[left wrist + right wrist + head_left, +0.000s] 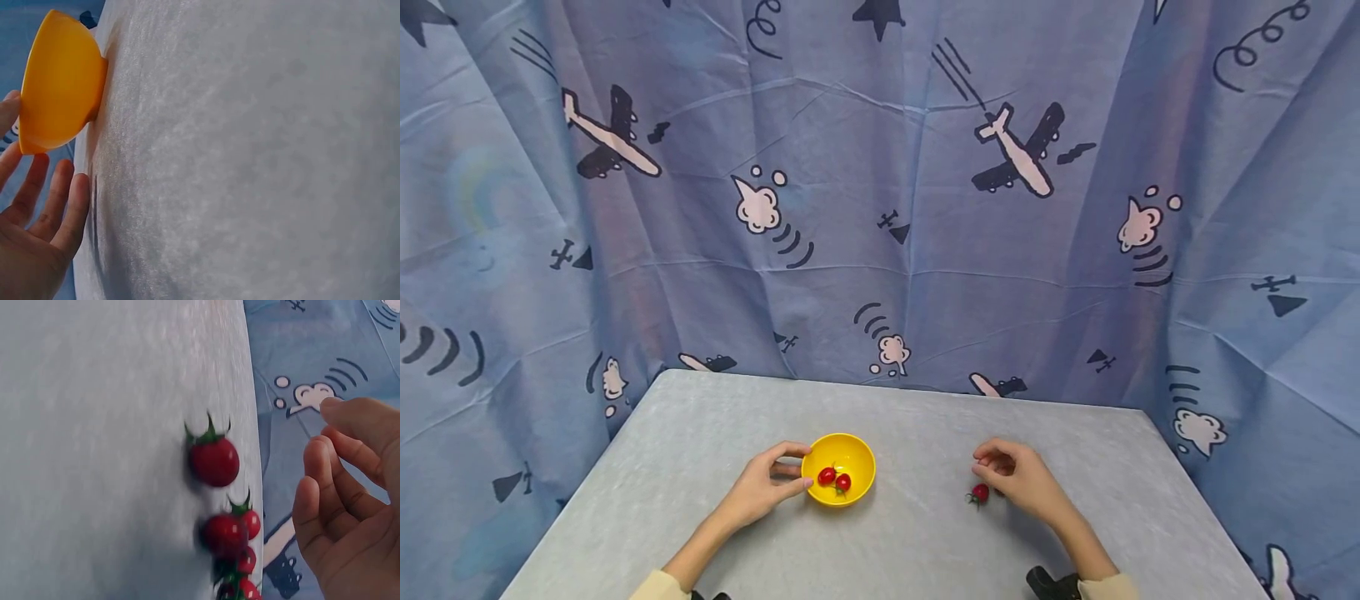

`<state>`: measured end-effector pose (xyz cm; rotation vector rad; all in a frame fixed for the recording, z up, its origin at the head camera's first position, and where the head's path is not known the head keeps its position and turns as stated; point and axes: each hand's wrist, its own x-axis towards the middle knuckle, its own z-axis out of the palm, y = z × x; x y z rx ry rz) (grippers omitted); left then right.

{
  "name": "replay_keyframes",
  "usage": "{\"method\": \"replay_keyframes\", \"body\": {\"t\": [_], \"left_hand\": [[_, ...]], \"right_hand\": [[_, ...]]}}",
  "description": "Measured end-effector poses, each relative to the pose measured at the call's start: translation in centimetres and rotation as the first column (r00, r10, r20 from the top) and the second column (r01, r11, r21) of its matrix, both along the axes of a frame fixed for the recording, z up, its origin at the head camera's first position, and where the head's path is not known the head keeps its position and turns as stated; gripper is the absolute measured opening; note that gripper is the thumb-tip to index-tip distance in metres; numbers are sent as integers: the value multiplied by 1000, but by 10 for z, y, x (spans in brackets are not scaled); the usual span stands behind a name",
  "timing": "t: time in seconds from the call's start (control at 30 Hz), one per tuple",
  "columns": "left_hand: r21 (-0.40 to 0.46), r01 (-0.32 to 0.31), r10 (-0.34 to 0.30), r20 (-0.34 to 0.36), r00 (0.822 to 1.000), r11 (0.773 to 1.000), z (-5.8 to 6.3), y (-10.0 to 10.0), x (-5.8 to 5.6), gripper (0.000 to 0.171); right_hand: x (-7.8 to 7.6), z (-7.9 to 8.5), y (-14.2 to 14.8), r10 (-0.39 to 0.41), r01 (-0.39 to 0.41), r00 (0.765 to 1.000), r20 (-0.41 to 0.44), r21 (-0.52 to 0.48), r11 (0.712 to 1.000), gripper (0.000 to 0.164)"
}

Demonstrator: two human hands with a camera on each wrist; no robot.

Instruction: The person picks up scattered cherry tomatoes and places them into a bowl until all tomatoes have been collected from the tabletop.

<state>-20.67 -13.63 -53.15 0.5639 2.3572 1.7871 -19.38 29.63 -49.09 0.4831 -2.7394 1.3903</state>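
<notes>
A yellow bowl stands on the table, with two red cherry tomatoes inside. My left hand holds the bowl by its left side, thumb and fingertips at the rim. From the side, the left wrist view shows the bowl with the fingers spread below its rim. My right hand hovers over more cherry tomatoes, partly hiding them. In the right wrist view, its fingers are loosely bent with nothing between them. One tomato with a green stem lies apart from several others close together.
The pale grey table has its far edge along a blue curtain printed with planes and clouds. A dark device is strapped at the right wrist.
</notes>
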Motion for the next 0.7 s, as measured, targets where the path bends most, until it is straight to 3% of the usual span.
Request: {"method": "replay_keyframes", "body": {"t": [0.17, 0.27, 0.37, 0.5, 0.7], "left_hand": [[-10, 0, 0, -11, 1000, 1000, 0, 0, 1, 46], [-10, -5, 5, -11, 1000, 1000, 14, 3, 8, 44], [-10, -9, 9, -14, 1000, 1000, 16, 4, 9, 44], [-6, -10, 10, -15, 1000, 1000, 0, 1, 1, 45], [21, 1, -1, -8, 1000, 1000, 0, 0, 1, 46]], "right_hand": [[5, -2, 15, -10, 10, 1000, -6, -17, 1000, 15], [7, -3, 23, -30, 30, 1000, 8, -15, 999, 16], [9, -3, 31, -63, 63, 998, 26, -12, 998, 17], [12, -5, 45, -90, 90, 996, 10, -11, 996, 19], [15, -7, 65, -150, 152, 987, -58, 35, 988, 14]]}}
